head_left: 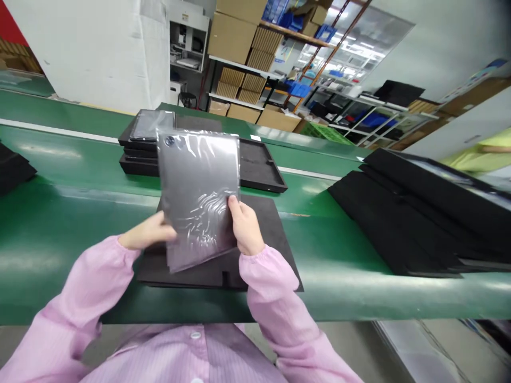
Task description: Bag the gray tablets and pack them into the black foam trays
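I hold a grey tablet in a clear plastic bag (197, 191) tilted up over a black foam tray (271, 234) that lies on the green conveyor belt (59, 223). My left hand (149, 231) grips the tablet's lower left edge, fingers closed behind it. My right hand (245, 229) grips its lower right edge, thumb on the front face. Both arms wear pink sleeves.
A stack of black trays (138, 154) with another bagged tablet on top stands behind, beside an open black tray (261, 167). A pile of black foam sheets (419, 213) lies at the right. Shelves with cardboard boxes (239, 58) fill the background. A person's yellow-green sleeve (485, 151) shows far right.
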A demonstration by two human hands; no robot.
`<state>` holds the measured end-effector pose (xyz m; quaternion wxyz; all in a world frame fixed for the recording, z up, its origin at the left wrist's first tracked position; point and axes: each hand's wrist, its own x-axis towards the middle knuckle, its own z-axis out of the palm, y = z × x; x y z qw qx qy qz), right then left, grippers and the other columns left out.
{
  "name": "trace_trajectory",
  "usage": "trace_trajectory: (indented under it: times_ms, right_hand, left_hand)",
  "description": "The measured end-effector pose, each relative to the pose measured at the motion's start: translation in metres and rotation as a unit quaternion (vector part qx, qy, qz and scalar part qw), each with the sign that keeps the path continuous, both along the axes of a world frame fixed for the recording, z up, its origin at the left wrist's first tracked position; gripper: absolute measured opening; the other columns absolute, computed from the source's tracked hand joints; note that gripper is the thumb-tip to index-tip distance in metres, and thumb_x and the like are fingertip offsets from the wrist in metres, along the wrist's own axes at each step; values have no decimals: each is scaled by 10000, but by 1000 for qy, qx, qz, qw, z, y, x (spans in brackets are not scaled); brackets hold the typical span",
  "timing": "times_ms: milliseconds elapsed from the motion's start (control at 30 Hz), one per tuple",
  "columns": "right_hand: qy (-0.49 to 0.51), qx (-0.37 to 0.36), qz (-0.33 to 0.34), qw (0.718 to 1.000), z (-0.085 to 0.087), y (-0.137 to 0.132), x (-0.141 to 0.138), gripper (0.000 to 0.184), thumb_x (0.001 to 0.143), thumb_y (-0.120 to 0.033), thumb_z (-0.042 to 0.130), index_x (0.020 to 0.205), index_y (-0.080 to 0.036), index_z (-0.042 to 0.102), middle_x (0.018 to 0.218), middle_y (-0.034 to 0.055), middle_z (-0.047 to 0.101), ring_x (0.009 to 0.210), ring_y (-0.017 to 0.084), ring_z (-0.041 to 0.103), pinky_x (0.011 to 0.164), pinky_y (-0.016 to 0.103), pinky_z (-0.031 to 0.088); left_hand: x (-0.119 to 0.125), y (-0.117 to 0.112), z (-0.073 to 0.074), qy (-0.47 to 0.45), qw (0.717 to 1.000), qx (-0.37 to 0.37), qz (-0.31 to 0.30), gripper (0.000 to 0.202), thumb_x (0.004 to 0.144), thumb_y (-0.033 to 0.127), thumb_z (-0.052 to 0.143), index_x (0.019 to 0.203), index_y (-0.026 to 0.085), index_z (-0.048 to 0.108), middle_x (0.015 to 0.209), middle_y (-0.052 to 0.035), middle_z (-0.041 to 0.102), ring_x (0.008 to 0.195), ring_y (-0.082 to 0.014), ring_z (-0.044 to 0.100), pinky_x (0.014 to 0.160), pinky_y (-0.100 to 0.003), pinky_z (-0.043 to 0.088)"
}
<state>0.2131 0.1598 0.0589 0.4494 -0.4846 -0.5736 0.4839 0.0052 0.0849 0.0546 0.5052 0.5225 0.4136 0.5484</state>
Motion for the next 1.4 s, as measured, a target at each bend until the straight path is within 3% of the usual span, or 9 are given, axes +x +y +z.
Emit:
trace_trajectory:
  times_ms: [133,300,567,733,900,1000,1133,1267,1400]
  right_hand:
    - [-52,100,-43,993,-10,-1,13,482,837,-593,592,947,-134,690,910,96,746,875,241,677,828,368,524]
    - [-99,174,-148,968,-24,-12,25,378,818,-433,693,1026,-119,721,988,144,757,869,255,730,790,384,598]
    - [-248,456,-218,826,-16,-42,7,68,840,-113,698,821,-178,703,850,73,763,885,242,734,840,395,599]
    - [-96,452,92,882,-8,-80,-35,173,891,-62,568,877,-203,669,892,31,771,1028,166,726,968,282,581]
    - [-50,475,454,752,1,-87,-39,427,1063,-200,308,823,-187,661,923,-26,789,968,46,729,1084,129,436]
    - [18,404,435,804,6,-86,-26,418,1068,-313,326,833,-185,647,877,-12,789,946,51,740,980,101,508]
    - [95,312,92,941,6,-78,-1,140,927,-197,622,798,-221,671,763,-10,757,762,130,753,733,205,626]
    - [10,179,-134,975,-6,-53,31,157,859,-259,689,1008,-214,711,973,73,761,861,187,745,704,270,629]
    - [-110,50,-103,987,-22,-44,51,551,754,-415,752,1228,-156,644,1172,170,713,1039,290,708,756,365,622]
  left_hand:
    - [1,-1,-34,42,991,-91,-87,545,677,340,828,1190,255,664,1260,-48,700,1263,-334,586,1102,-474,453]
    - [6,4,-34,36,985,-103,-134,591,746,324,773,1299,214,599,1412,-87,597,1357,-316,504,1192,-491,335]
    - [8,4,-37,23,983,-100,-155,593,769,329,750,1311,156,585,1381,-134,611,1305,-319,545,1157,-492,372]
    - [9,1,-36,21,985,-98,-139,431,784,345,739,1155,137,666,1163,-111,718,1107,-292,655,1031,-428,496]
    - [7,1,-34,24,987,-64,-145,457,778,334,742,1187,155,640,1152,-111,710,1107,-276,649,1022,-428,494]
    - [5,1,-36,39,985,-97,-139,461,771,364,740,1170,157,639,1056,-107,728,1066,-284,663,975,-431,517]
    - [6,1,-38,76,981,-146,-105,481,713,394,778,1099,141,644,1086,-130,726,1098,-325,650,985,-466,513]
    - [9,0,-37,22,981,-152,-117,566,713,369,777,1204,145,608,1283,-147,666,1243,-309,591,1110,-464,427]
    - [5,-1,-39,28,981,-174,-84,626,703,413,805,1240,166,598,1297,-135,665,1252,-311,591,1099,-442,448]
